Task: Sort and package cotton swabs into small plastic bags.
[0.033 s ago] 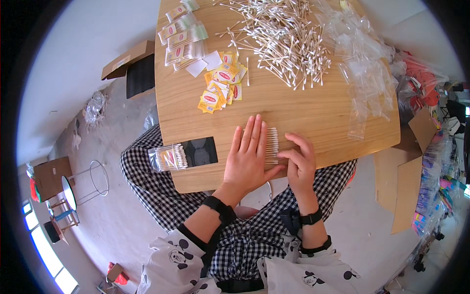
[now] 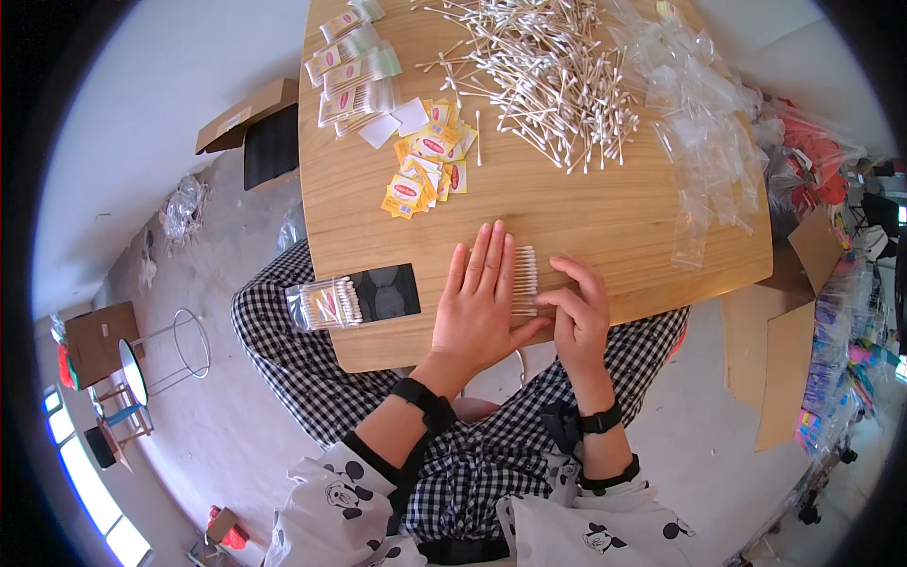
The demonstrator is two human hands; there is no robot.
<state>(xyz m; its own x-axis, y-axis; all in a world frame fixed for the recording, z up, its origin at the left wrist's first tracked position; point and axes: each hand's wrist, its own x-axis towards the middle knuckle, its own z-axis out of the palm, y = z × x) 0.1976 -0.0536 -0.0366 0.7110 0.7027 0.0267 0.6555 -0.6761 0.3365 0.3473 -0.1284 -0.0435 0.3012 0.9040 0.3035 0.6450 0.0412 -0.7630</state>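
Note:
My left hand (image 2: 480,307) lies flat with its fingers stretched out over a row of cotton swabs (image 2: 525,276) on the wooden table (image 2: 605,222). The swabs lie side by side and show only along the hand's right side; the rest are hidden under it. Just right of them, my right hand (image 2: 578,314) has its fingers bent and apart, one fingertip at the row's right edge. I see nothing held in it. To the left, a clear bag of cotton swabs (image 2: 326,303) rests at the table's edge, against a dark rectangular panel (image 2: 389,292).
A large loose heap of cotton swabs (image 2: 557,80) covers the far middle. Yellow and white cards (image 2: 420,170) lie left of it, near filled swab packs (image 2: 357,80). Clear plastic bags (image 2: 709,123) spread along the right side. An opened cardboard box (image 2: 770,350) stands beside the table.

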